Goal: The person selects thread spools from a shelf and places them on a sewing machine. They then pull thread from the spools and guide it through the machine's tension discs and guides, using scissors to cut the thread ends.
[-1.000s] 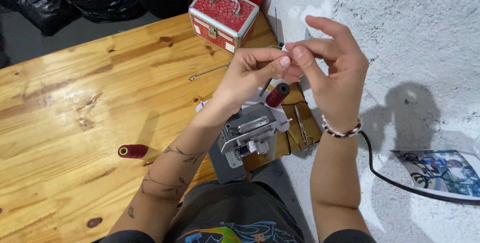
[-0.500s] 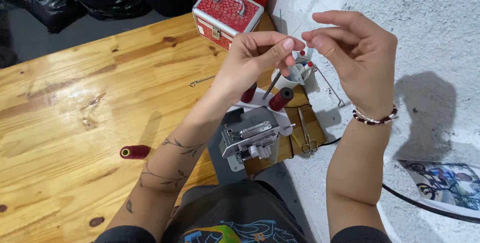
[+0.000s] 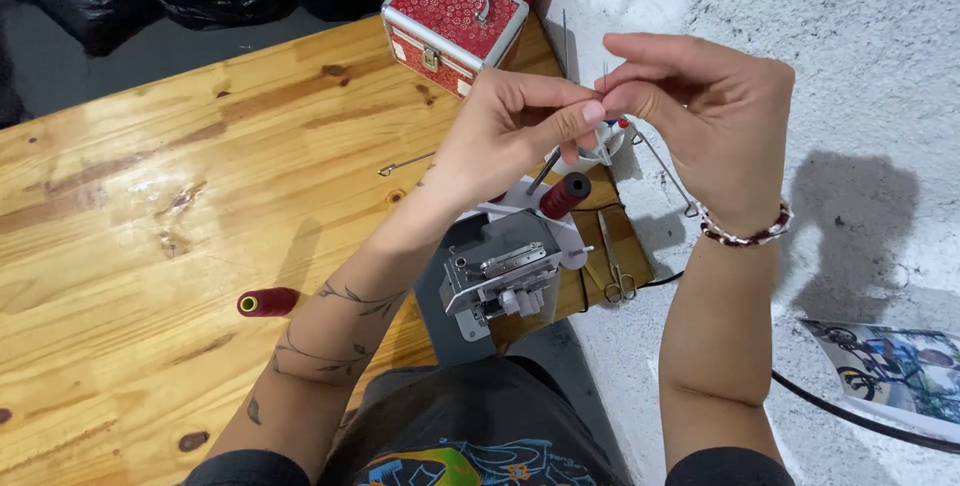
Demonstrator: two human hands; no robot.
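Thread, too fine to see clearly, seems pinched between both hands at upper centre of the frame, above the small sewing machine (image 3: pixel 500 281) and its dark red spool (image 3: pixel 565 194). Left hand (image 3: pixel 505 131) has its fingers closed, tips meeting the right hand (image 3: pixel 700 111), whose fingers grip a thin needle (image 3: pixel 605 76). Threading looks under way; passing the eye calls for steady aim.

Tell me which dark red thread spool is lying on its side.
The dark red thread spool alone on the wooden table; the other spool stands on the sewing machine.
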